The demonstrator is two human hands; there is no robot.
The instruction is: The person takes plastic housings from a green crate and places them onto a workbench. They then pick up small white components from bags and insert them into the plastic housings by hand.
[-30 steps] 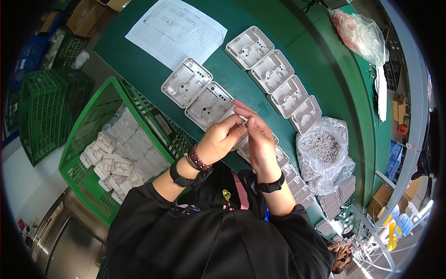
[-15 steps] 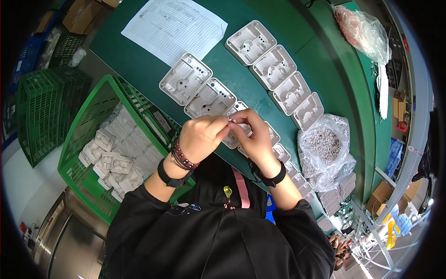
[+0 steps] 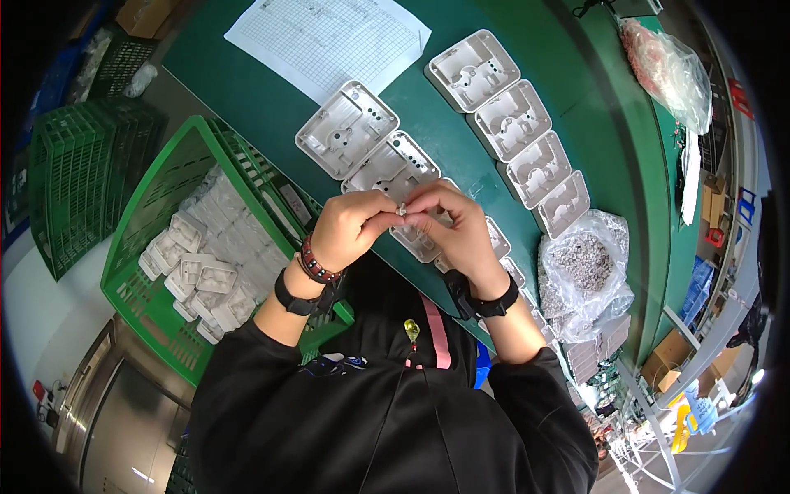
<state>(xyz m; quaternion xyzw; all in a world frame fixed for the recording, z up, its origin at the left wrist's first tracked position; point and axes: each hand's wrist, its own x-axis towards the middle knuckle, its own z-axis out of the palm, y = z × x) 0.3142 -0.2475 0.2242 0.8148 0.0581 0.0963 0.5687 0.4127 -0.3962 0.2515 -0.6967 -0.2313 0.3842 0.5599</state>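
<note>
One small white bit is held up over some gray boxes. The left hand and the right hand both pinch it. The boxes sit on a green table. A bag is at right, a green crate at left.

A white sheet ruled with a fine grid lies on the green surface, its entries (dark specks among the small squares) too tiny to read; no words, numbers or signs are legible elsewhere in view.
</note>
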